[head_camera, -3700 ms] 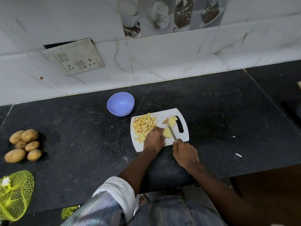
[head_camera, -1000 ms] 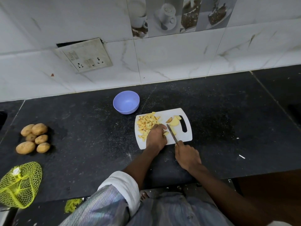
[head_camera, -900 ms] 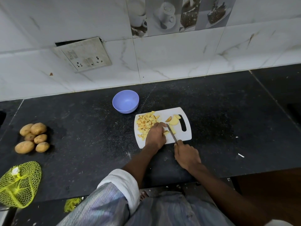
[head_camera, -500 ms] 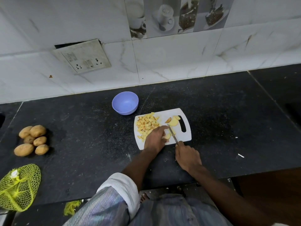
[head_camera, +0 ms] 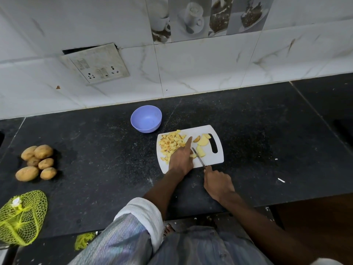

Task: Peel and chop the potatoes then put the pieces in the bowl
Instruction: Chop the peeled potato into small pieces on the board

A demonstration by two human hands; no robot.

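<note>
Chopping step: right hand [head_camera: 217, 183] grips knife [head_camera: 198, 157] over white cutting board [head_camera: 218, 159]; left hand [head_camera: 181, 159], fingers extended, sweeps diced potato [head_camera: 171, 145]; remaining wedges [head_camera: 201, 143] likely need dicing next

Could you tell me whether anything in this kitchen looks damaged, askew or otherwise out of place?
Yes: the socket plate on the tiled wall hangs crooked, with a dark gap open above its top edge. A white scrap also lies on the black counter, right of the cutting board.
</note>
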